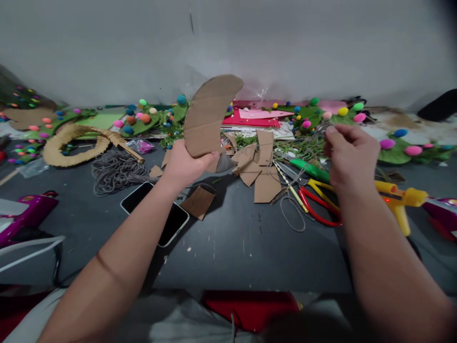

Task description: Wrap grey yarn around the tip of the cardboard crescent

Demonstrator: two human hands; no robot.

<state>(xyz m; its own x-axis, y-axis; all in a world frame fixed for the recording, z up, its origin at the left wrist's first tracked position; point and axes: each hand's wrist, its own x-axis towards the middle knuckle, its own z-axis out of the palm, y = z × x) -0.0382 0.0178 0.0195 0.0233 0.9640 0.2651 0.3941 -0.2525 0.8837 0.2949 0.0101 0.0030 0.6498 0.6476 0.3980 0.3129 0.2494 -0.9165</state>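
Dark tabletop (250,252), cardboard crescent (207,114) raised over it
Left hand (183,166) closed on its lower end, long axis running up from grip, tip hooking rightward; right hand (353,155) (well apart, crescent to its left) pinched on grey yarn (324,126)

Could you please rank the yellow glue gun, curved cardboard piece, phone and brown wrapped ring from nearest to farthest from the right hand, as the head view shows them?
From the right hand:
1. Yellow glue gun, just right.
2. Curved cardboard piece, left, in the left hand.
3. Phone, beyond centre, left.
4. Brown wrapped ring, far left.
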